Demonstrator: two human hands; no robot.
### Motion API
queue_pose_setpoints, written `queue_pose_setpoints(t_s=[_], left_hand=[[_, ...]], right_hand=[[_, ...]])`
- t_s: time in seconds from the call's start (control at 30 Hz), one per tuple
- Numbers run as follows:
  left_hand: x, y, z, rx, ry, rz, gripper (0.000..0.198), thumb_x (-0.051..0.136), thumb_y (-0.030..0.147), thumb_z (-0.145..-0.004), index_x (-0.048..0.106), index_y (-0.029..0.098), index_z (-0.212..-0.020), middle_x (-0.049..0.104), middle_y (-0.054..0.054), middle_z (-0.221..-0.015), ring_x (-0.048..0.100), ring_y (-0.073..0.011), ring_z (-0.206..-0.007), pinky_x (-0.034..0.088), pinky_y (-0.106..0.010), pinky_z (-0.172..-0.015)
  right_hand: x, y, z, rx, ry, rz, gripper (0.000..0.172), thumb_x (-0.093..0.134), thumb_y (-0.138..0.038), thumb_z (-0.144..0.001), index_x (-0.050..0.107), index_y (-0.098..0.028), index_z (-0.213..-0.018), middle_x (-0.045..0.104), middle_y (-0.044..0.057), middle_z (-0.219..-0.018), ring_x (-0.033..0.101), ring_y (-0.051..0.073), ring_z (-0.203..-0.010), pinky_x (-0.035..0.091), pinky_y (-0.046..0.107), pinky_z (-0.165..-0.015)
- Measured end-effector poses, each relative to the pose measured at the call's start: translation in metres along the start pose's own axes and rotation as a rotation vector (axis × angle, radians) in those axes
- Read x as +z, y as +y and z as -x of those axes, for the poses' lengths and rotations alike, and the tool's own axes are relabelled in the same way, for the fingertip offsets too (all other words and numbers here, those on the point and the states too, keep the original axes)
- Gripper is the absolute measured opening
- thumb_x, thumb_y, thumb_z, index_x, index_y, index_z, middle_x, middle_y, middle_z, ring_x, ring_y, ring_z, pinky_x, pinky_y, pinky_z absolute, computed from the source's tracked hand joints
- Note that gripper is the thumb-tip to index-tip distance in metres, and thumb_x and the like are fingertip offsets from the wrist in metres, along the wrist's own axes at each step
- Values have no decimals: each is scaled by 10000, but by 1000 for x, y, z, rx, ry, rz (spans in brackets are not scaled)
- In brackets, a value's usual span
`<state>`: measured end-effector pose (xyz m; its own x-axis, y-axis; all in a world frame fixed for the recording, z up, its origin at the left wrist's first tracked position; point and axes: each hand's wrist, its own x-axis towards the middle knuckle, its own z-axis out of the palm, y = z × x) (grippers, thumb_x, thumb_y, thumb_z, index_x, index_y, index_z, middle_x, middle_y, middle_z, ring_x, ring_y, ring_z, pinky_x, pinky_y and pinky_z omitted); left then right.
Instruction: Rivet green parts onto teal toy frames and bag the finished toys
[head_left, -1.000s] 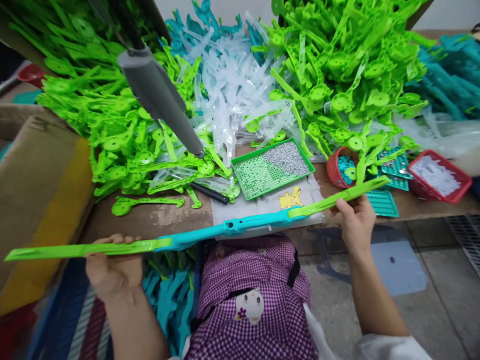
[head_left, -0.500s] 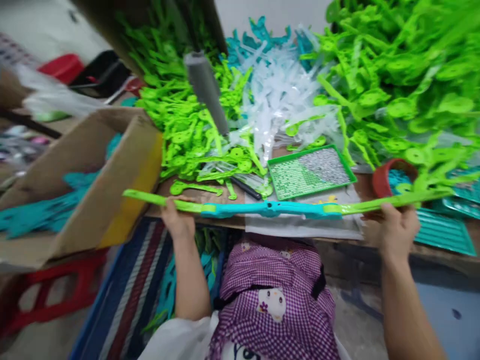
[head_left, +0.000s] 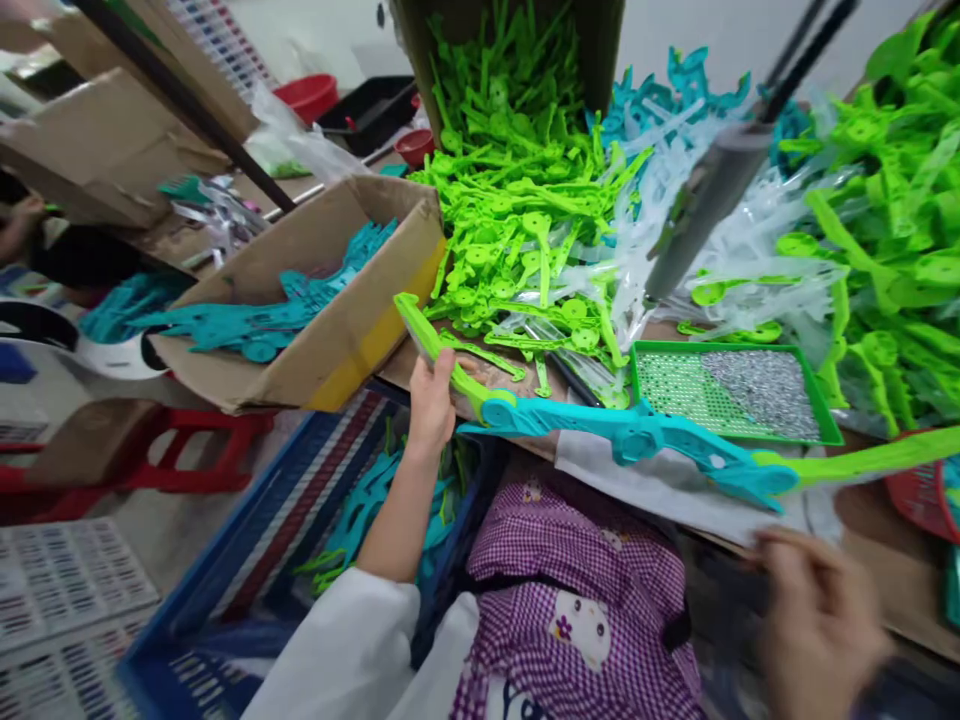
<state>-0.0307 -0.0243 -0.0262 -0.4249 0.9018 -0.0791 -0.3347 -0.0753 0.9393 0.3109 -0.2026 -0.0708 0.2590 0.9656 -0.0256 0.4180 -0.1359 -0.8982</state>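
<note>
A long plastic piece (head_left: 574,425) with a teal middle and a lime-green arm at each end stretches across in front of me. Its left green arm is gripped by my left hand (head_left: 432,405), fingers wrapped round it. My right hand (head_left: 821,610) is off the piece, below its right end, with fingers smeared by motion. Just behind the piece lies a green tray (head_left: 823,400) of small silvery screws. A grey power screwdriver (head_left: 709,215) hangs tip-down over the table.
Loose lime-green parts (head_left: 517,210) and clear plastic parts (head_left: 652,230) are heaped at the back. On my left, a cardboard box (head_left: 367,345) contains teal parts. Below it is a blue crate (head_left: 195,620) with teal and green pieces. A red bowl (head_left: 919,490) stands at right.
My right hand has let go of the right green arm and dropped down. The piece now tilts down to the right in view, and its arms are bent. The view has swung left.
</note>
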Motion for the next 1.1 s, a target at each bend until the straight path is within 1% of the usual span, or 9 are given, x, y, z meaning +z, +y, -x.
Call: queue_pose_setpoints(t_s=[0.03, 0.1, 0.2, 0.27, 0.5, 0.67, 0.9, 1.0, 1.1], left_hand=[[0, 4, 2, -5, -9, -1, 331, 760, 426, -737, 544, 206, -856, 668, 18, -678, 719, -189, -769, 556, -239, -651], [0, 9, 7, -31, -51, -3, 319, 749, 423, -752, 568, 196, -884, 690, -5, -720, 722, -201, -797, 565, -247, -661], [-5, 12, 14, -72, -118, 3, 335, 734, 440, -764, 600, 189, -941, 714, -33, -788, 722, -218, -841, 576, -271, -695], [-12, 12, 20, -92, -135, 25, 336, 722, 427, -780, 614, 196, -998, 724, -45, -844, 716, -227, -896, 575, -285, -737], [-35, 4, 46, -195, -236, 131, 562, 717, 394, -795, 507, 261, -1300, 690, -87, -1110, 679, -248, -1010, 547, -349, -846], [-44, -10, 67, -203, -234, 150, 622, 786, 404, -713, 528, 271, -1263, 660, -95, -1187, 638, -258, -1092, 512, -353, -917], [-25, -30, 73, -189, 38, 322, 438, 752, 463, -727, 654, 228, -1083, 690, -28, -961, 668, -177, -914, 532, -276, -824], [-19, -28, 70, -115, 14, 328, 439, 790, 448, -700, 659, 218, -1051, 674, 0, -869, 669, -154, -839, 537, -260, -790], [-15, -14, 73, -201, -37, 342, 440, 767, 448, -733, 654, 198, -1077, 687, -8, -892, 675, -168, -869, 543, -283, -819]], right_hand=[[30, -17, 5, 132, -41, -124, 298, 552, -576, -796, 668, -414, -1017, 742, 73, -903, 703, 344, -802, 556, 545, -681], [96, -52, 3, 303, -451, -491, 361, 602, -561, -795, 685, -287, -1014, 739, 81, -985, 708, 269, -788, 585, 452, -706], [175, -91, -20, 412, -551, -985, 459, 691, -559, -739, 653, -221, -1046, 712, 76, -1082, 702, 217, -866, 589, 361, -745], [201, -105, -32, 478, -556, -1113, 407, 724, -509, -733, 647, -214, -1002, 722, 50, -1002, 702, 199, -841, 593, 343, -734], [202, -104, -23, 619, -461, -1117, 431, 812, -400, -658, 637, -240, -1018, 723, 6, -963, 689, 187, -841, 604, 339, -701], [213, -99, -17, 558, -317, -1022, 355, 824, -416, -620, 644, -210, -845, 712, -5, -846, 643, 169, -801, 552, 329, -777], [217, -105, -18, 506, -321, -1022, 288, 770, -446, -688, 614, -209, -727, 687, -5, -759, 599, 163, -698, 505, 299, -648], [211, -100, -19, 479, -349, -972, 326, 773, -473, -680, 645, -188, -773, 707, 9, -794, 612, 156, -673, 503, 285, -615], [196, -93, -23, 493, -417, -975, 438, 765, -543, -664, 675, -173, -881, 731, 37, -887, 657, 176, -755, 530, 297, -663]])
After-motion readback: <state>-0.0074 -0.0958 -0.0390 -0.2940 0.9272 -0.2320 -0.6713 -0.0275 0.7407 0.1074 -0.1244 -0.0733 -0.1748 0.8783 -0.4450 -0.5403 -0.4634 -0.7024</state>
